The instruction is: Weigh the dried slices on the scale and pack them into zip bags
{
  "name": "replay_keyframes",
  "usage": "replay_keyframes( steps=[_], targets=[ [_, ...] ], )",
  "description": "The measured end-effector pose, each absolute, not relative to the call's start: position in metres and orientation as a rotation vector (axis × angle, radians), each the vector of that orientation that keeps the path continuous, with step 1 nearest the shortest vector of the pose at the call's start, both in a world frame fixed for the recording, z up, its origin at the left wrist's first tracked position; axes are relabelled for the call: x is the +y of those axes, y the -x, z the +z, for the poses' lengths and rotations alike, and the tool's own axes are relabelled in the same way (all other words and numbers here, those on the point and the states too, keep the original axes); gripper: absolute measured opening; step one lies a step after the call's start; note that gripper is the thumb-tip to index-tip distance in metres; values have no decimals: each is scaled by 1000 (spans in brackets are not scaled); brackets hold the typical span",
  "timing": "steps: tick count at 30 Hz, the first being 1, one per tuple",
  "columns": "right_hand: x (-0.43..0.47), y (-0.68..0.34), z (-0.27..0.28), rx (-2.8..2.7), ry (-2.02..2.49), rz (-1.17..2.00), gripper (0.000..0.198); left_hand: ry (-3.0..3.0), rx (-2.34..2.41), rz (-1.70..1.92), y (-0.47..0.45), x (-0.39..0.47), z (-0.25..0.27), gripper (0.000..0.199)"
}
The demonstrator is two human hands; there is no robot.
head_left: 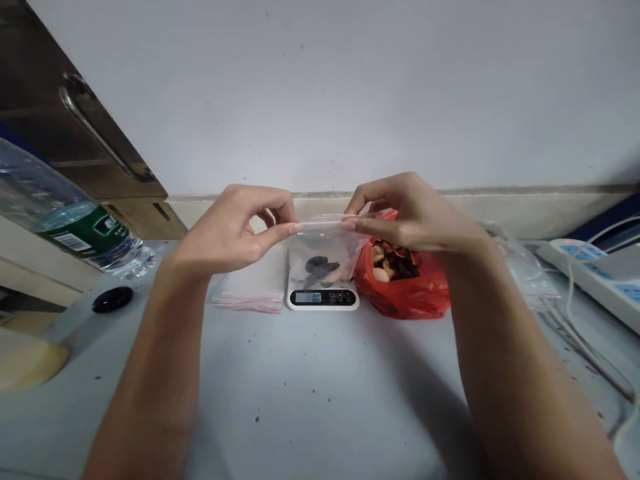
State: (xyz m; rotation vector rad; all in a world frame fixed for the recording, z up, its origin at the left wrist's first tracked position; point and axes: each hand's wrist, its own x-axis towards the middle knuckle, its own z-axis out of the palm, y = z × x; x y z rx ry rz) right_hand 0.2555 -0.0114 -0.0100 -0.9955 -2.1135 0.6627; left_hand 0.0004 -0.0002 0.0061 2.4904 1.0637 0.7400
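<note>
The grey-blue tabletop (300, 373) carries scattered dark specks (257, 419). At its far middle sits a white scale (325, 300), a stack of flat bags (250, 293) just left, a red plastic bag (400, 297) just right. A black oval object (113, 300) lies farther left; pale cables (593, 360) and a white power strip (595, 273) lie right.

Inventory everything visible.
Zip bag: one, clear, centre
Pieces: several, mostly dark, inside
Digital scale: one, white, centre
Bag stack: one, whitish, left
Plastic bag: one, red, right
Dried slices: many, brown, inside
Bottle: one, clear, left
Disc: one, black, left
Unclear item: one, yellowish, left
Cabinet: one, brown, left
Power strip: one, white, right
Cables: several, white, right
Plastic packaging: one, clear, right
Wall: one, white, back
Table: one, grey, foreground
Left hand, right hand: two, bare, pinching zip bag
</note>
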Motion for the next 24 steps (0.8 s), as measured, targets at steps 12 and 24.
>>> replay_keyframes(
  steps=[12,24],
  targets=[
    [-5,-282,-14,-2023,1083,727,24,-2503,1048,749,0,4,4,21],
    [-10,-285,-7,-2097,1260,560,35,-2525,1112,621,0,1,9,20]
  ],
)
